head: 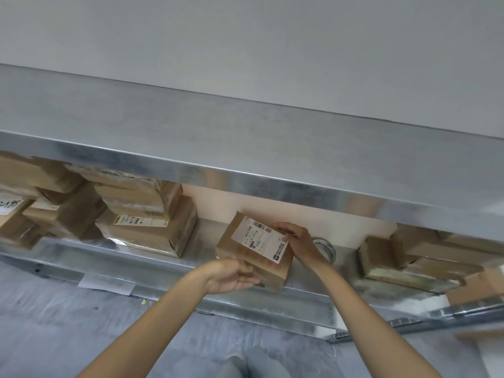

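Box at the shelf front, label up. My left hand grips its near edge; my right hand grips its far right corner.

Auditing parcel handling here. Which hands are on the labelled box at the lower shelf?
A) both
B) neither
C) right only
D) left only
A: the left hand holds the labelled box at its near end, and the right hand grips its far corner.
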A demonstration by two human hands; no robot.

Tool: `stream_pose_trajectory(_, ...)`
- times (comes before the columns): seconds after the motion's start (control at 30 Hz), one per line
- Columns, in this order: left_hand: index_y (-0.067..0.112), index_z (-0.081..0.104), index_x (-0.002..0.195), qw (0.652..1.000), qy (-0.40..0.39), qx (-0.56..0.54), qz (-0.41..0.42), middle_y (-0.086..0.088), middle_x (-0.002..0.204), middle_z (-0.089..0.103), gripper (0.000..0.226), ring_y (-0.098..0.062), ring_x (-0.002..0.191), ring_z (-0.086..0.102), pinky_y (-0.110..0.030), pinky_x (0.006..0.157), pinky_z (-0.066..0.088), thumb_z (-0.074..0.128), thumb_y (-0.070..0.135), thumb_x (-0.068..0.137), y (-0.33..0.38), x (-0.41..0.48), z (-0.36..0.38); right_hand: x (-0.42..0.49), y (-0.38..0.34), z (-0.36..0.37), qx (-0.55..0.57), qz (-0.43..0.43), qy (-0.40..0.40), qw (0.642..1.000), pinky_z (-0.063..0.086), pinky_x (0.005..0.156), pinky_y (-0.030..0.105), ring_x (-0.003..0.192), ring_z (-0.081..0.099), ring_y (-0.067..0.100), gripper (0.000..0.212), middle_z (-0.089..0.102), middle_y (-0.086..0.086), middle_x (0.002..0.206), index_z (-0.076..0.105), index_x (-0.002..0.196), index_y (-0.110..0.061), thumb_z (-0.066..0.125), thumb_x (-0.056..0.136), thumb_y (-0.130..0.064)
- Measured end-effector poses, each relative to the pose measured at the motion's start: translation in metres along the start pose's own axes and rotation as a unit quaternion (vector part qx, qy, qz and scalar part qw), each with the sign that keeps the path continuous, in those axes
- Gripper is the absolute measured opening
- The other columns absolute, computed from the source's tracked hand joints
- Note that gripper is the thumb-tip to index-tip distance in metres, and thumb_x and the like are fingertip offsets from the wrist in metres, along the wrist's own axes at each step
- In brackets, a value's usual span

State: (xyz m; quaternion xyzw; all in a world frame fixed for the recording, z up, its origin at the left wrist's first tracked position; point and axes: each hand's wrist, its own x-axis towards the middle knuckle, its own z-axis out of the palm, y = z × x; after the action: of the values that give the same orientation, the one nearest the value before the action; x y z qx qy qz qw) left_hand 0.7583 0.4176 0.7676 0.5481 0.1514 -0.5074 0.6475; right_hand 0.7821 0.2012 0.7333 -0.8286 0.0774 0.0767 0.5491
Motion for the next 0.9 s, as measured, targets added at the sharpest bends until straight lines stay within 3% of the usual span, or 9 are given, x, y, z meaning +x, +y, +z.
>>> stream_pose_trajectory(0.1,-0.001,0.052,0.106,1.0,0.001,0.022,-0.017,-0.017,0.1,0.066,0.01,-0.026,0.102,0.065,-0.029,0.086,0.055,0.045,-0.001,0.098,0.004,-0.003,-0.007,-0.004,-0.006,0.002,-0.041,0.003,0.031,0.999,0.045,0.1,0.027,0.116,0.054,0.012,0.044,0.061,-0.003,0.124,0.064,0.118,-0.014,0.041,0.089,0.009)
stream_pose_trajectory(0.23,0.002,0.052,0.101,0.997,0.039,0.07,-0.022,-0.022,0.102,0.063,0.007,-0.028,0.102,0.063,-0.03,0.087,0.054,0.045,0.003,0.1,0.025,-0.02,-0.036,-0.029,-0.012,0.003,-0.043,-0.007,0.184,0.982,0.035,0.104,0.025,0.118,0.048,0.011,0.039,0.056,-0.004,0.127,0.059,0.12,-0.018,0.041,0.092,0.002)
stream_pose_trajectory(0.37,0.003,0.051,0.103,0.971,0.086,0.223,-0.02,-0.013,0.093,0.06,0.009,-0.024,0.093,0.06,-0.029,0.087,0.052,0.045,0.009,0.101,0.046,-0.046,-0.06,-0.066,-0.007,0.0,-0.029,-0.002,0.247,0.969,0.035,0.094,0.017,0.113,0.054,0.016,0.034,0.061,0.003,0.123,0.062,0.118,-0.008,0.042,0.093,0.005)
stream_pose_trajectory(0.47,0.004,0.049,0.113,0.936,0.125,0.328,-0.013,-0.01,0.101,0.061,0.022,-0.019,0.093,0.06,-0.023,0.082,0.052,0.048,0.023,0.101,0.061,-0.046,-0.068,-0.077,0.006,0.004,-0.022,0.055,0.214,0.975,0.032,0.091,0.015,0.121,0.052,0.022,0.031,0.059,0.007,0.129,0.061,0.122,-0.005,0.042,0.098,-0.005)
stream_pose_trajectory(0.6,0.003,0.055,0.117,0.917,0.16,0.363,0.029,-0.015,0.121,0.063,0.052,-0.025,0.111,0.061,-0.033,0.099,0.049,0.048,0.05,0.095,0.066,-0.016,-0.066,-0.077,0.004,0.013,0.029,0.088,0.14,0.986,0.034,0.094,0.017,0.123,0.051,0.018,0.032,0.06,0.001,0.127,0.057,0.129,-0.008,0.046,0.098,-0.014)
stream_pose_trajectory(0.67,0.006,0.061,0.104,0.916,0.17,0.36,0.056,-0.016,0.115,0.067,0.051,-0.029,0.109,0.062,-0.035,0.1,0.049,0.047,0.054,0.095,0.059,-0.001,-0.061,-0.076,0.002,0.015,0.047,0.08,0.099,0.991,0.04,0.092,0.02,0.118,0.055,0.015,0.033,0.062,-0.003,0.123,0.055,0.129,-0.013,0.052,0.096,-0.014)
stream_pose_trajectory(0.73,0.007,0.063,0.091,0.897,0.192,0.392,0.065,-0.015,0.096,0.071,0.05,-0.03,0.096,0.066,-0.034,0.094,0.05,0.045,0.054,0.096,0.051,0.006,-0.061,-0.076,0.004,0.016,0.038,0.087,0.078,0.992,0.044,0.098,0.027,0.118,0.054,0.012,0.044,0.059,-0.003,0.127,0.049,0.135,-0.016,0.058,0.092,-0.013)
stream_pose_trajectory(0.9,0.001,0.069,0.092,0.915,0.161,0.368,0.032,-0.014,0.091,0.074,0.047,-0.027,0.09,0.071,-0.032,0.085,0.056,0.044,0.04,0.1,0.04,0.008,-0.064,-0.078,0.01,0.009,0.04,0.095,0.062,0.993,0.042,0.104,0.028,0.124,0.049,0.013,0.062,0.054,0.0,0.134,0.038,0.143,-0.013,0.059,0.086,0.002)
